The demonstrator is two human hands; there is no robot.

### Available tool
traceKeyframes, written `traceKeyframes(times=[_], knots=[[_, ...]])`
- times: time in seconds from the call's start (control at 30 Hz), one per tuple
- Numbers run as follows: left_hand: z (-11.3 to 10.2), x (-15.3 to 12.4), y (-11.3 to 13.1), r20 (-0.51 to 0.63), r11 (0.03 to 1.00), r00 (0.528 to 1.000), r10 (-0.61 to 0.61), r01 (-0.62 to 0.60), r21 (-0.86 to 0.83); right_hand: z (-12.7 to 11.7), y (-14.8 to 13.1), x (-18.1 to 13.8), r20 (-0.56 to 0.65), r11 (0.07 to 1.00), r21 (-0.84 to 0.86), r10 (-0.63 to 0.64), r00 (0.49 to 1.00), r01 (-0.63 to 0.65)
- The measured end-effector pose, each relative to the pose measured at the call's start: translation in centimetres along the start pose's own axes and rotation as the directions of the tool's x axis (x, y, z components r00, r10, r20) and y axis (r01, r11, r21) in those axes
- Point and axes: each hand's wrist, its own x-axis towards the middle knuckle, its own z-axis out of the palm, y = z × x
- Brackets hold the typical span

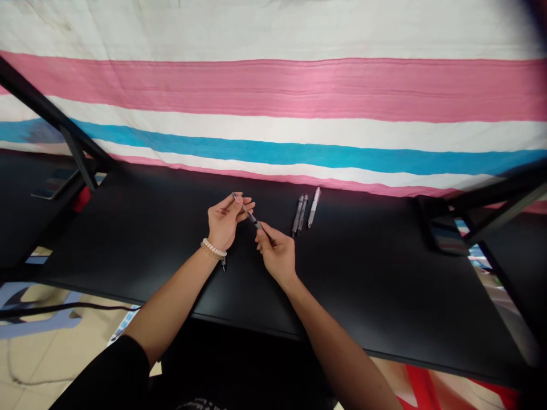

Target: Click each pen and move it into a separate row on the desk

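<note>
Both hands hold one dark pen (pixel 249 216) above a black table (pixel 376 285). My left hand (pixel 225 221) pinches the pen's upper end with its fingertips; a beaded bracelet sits on that wrist. My right hand (pixel 277 250) is closed around the pen's lower end. The pen slants from upper left to lower right between the two hands. To the right of them, three more pens lie side by side on the table: two dark ones (pixel 299 214) and a white one (pixel 314 207).
A striped cloth (pixel 299 91) in white, pink and blue hangs behind the table. Black metal frame bars (pixel 51 114) stand at the left and right. A small dark object (pixel 223 264) lies under my left wrist. Floor and a cable show below left.
</note>
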Motion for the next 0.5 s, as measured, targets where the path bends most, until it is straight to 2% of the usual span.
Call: traceKeyframes(times=[0.07, 0.1, 0.23, 0.33, 0.43, 0.5], knots=[[0.04, 0.1, -0.05, -0.028, 1.0, 1.0, -0.004, 0.003, -0.013, -0.2, -0.06, 0.19, -0.113, 0.989, -0.096, -0.127, 0.985, 0.116], [-0.02, 0.21, -0.03, -0.042, 1.0, 0.999, 0.002, -0.003, -0.023, -0.28, -0.1, 0.29, -0.134, 0.986, -0.09, -0.149, 0.98, 0.137], [-0.46, 0.74, 0.19, -0.058, 0.997, 0.998, 0.023, -0.027, -0.073, -0.33, -0.31, 0.5, -0.123, 0.994, 0.102, -0.033, 0.992, 0.046], [-0.58, 0.84, 0.24, -0.044, 0.996, 0.999, 0.019, -0.022, -0.086, -0.12, -0.43, 0.45, -0.155, 0.979, 0.171, -0.085, 0.984, 0.112], [-0.5, 0.71, 0.17, -0.039, 0.996, 0.999, 0.006, -0.009, -0.093, 0.13, -0.45, 0.41, -0.132, 0.968, 0.247, -0.017, 0.991, 0.049], [-0.45, 0.65, 0.15, -0.034, 0.996, 0.999, 0.002, -0.005, -0.092, 0.22, -0.45, 0.41, -0.148, 0.97, 0.238, -0.008, 0.989, 0.044]])
